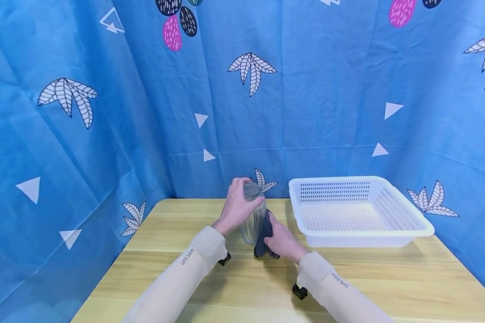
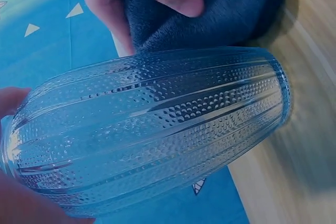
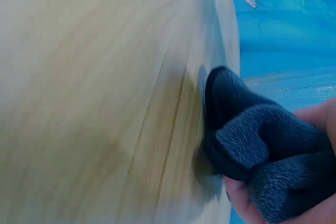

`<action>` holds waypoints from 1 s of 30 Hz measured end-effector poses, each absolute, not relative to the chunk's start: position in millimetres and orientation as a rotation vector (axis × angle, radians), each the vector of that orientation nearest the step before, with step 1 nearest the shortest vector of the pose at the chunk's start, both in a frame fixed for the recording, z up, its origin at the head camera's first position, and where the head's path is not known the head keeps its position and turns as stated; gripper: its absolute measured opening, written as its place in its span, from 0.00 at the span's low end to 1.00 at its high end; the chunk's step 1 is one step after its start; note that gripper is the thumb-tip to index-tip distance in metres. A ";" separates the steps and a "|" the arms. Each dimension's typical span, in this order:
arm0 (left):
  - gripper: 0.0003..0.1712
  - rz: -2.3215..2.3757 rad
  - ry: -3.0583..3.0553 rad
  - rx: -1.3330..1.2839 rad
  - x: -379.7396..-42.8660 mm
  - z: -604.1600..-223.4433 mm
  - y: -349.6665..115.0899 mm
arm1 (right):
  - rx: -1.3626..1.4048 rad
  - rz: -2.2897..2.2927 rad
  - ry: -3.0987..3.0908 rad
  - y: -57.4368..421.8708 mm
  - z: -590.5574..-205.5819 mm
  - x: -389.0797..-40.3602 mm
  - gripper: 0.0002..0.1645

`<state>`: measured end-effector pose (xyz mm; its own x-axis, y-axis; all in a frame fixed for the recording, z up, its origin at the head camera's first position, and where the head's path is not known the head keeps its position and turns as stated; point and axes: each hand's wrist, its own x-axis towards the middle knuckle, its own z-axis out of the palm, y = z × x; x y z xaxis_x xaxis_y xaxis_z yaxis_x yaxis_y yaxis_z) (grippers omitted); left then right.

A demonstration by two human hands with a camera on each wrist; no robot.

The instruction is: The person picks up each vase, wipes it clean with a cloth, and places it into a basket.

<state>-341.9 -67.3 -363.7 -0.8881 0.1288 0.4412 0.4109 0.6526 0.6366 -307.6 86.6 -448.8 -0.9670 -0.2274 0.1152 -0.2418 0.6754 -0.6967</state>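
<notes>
Glass vase (image 2: 157,124): ribbed and clear, patterned with rows of small raised dots, it is being held nearly upright around the middle of the wooden surface (image 1: 145,255); whether its base is fully resting on the wood is hard to tell from these angles.
Left hand (image 1: 237,207): is gripping the vase's upper end, the fingers curving round the far side and the thumb wrapping the near side.
Dark grey-blue cloth (image 1: 262,240): is bunching into soft, thick folds close against the vase's right side, its darker edging hanging near the wood.
Right hand (image 1: 284,242): is clasping the cloth, thumb and fingers pinching the folds from opposite sides.
White plastic basket (image 1: 359,233): is sitting toward the right rear of the surface, well apart from the vase, its walls and floor showing rows of small slots.
Pale sleeves (image 1: 202,251): are covering both forearms up to the wrists, each carrying a little dark lettering; a black block (image 1: 300,292) is jutting from below the right cuff, and another is showing under the left.
Blue curtain (image 1: 327,112): is hanging behind and at both sides, printed with white leaf sprays, white triangles, and pink and black ovals.
</notes>
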 end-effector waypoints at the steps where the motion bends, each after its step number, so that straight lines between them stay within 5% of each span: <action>1: 0.39 -1.115 -2.510 -0.418 -341.6 -365.1 -68.2 | 0.388 1.213 -2.846 86.7 -448.4 -306.5 0.50; 18: 0.38 -1.156 -2.530 -0.466 -337.5 -352.7 -75.1 | 0.424 1.012 -2.462 82.5 -392.8 -298.2 0.49; 30: 0.37 -1.274 -2.474 -0.539 -346.6 -360.7 -82.3 | 0.344 1.038 -2.816 74.8 -422.5 -315.7 0.50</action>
